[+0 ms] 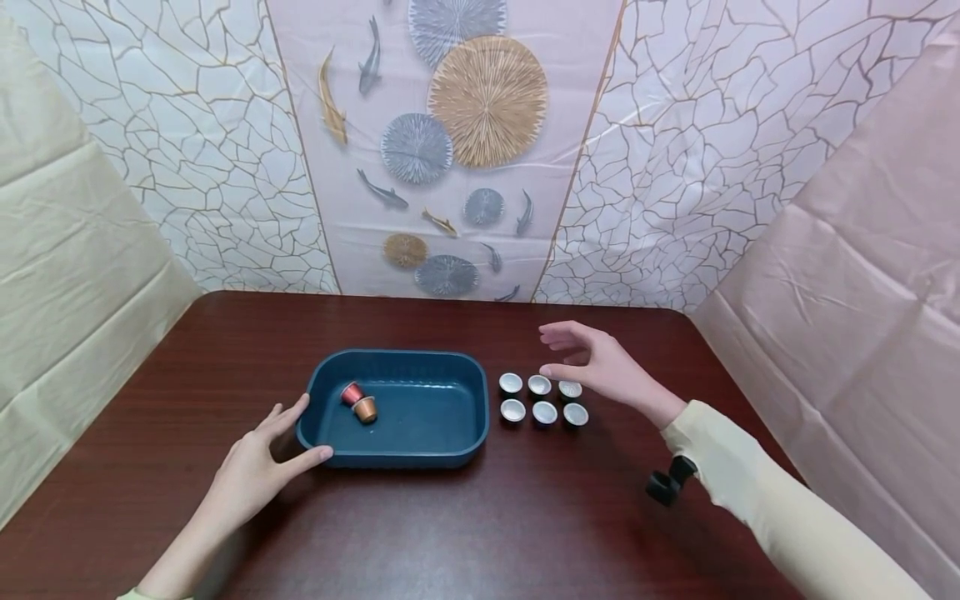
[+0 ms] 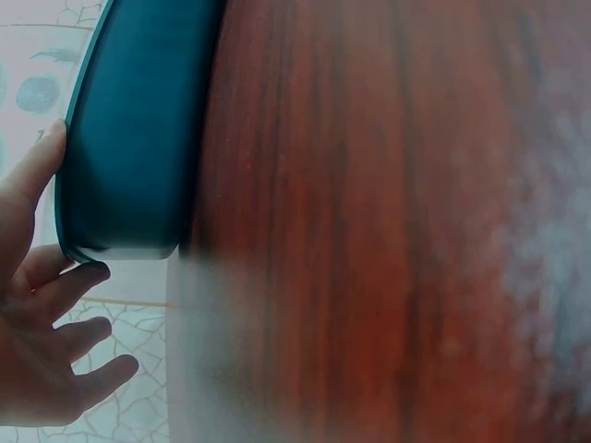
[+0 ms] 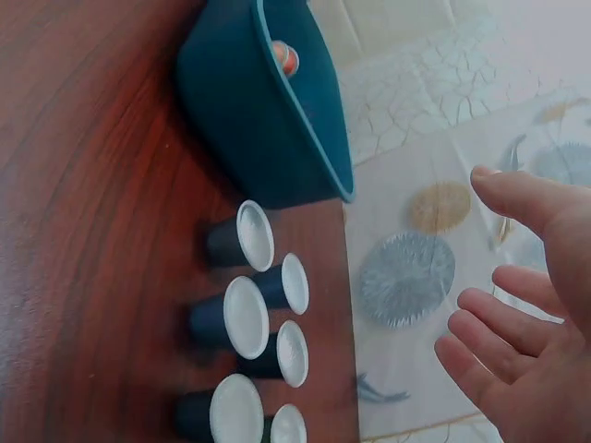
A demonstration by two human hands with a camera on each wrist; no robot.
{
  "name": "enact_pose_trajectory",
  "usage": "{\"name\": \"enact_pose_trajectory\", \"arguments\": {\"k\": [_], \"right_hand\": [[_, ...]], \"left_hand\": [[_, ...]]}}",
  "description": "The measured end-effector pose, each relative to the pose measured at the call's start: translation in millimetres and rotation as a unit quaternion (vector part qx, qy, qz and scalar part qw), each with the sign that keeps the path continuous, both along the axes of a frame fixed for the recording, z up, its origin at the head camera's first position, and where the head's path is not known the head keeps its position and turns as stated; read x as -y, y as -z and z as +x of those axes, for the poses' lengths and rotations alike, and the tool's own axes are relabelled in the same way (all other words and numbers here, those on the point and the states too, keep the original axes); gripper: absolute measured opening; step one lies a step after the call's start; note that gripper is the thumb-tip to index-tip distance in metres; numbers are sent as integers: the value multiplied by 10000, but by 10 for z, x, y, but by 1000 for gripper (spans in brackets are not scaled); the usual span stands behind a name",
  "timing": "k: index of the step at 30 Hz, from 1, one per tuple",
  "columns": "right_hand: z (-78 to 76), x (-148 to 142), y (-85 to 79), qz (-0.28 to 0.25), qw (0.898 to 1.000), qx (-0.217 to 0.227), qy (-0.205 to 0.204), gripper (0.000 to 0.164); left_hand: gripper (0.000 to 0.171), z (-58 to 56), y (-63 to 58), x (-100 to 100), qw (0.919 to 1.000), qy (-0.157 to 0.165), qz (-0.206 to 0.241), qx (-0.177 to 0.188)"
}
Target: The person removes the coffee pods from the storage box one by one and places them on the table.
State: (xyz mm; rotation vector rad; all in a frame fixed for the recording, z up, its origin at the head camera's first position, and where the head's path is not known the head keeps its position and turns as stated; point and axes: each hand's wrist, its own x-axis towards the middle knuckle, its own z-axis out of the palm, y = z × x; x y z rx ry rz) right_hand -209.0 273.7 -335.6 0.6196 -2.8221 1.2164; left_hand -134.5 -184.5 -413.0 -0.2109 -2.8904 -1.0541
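A dark blue rectangular tray (image 1: pixel 408 460) sits on the table. A red coffee capsule (image 1: pixel 352 393) and an orange coffee capsule (image 1: pixel 365 409) lie touching each other in its left part. At the tray's left end, my left hand (image 1: pixel 251 467) touches the rim with thumb and fingertips spread around the near corner. Several dark coffee capsules with silvery lids (image 1: pixel 544 413) stand lid-up in two rows right of the tray. Above the far row hovers my right hand (image 1: pixel 600 367), fingers loosely bent and holding nothing; the right wrist view shows its palm (image 3: pixel 545 341) apart from the capsules.
The dark reddish wooden table (image 1: pixel 465 533) ends at a patterned cloth backdrop (image 1: pixel 442 192). Pale cloth hangs at the left (image 1: pixel 67 275) and right (image 1: pixel 847 275). A black band (image 1: pixel 671 481) with a small device hangs at the right sleeve.
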Motion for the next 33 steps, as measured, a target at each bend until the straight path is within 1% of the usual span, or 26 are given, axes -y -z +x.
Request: {"name": "enact_pose_trajectory", "arguments": {"k": [6,13,19,26,29,33], "right_hand": [[-63,157,-128,148,9994,24,-319,59],[-133,362,-259,208,9981,3,-584,60],[-213,511,-264,232,9956,8,-909,57],[-315,692,-268,108,9924,72,-1226,55],[-387,795,-295,150,9893,63,-1453,55],[-478,930,-332,322,9837,133,-1764,54]], "left_hand": [[90,12,-4,12,10000,-13,-14,3],[89,19,-22,20,10000,-11,-40,2],[91,23,-29,16,10000,-34,-39,37],[92,12,-35,5,9999,-40,-76,74],[91,9,-35,5,10000,-45,-81,35],[90,3,-24,3,9999,6,-91,-110]]}}
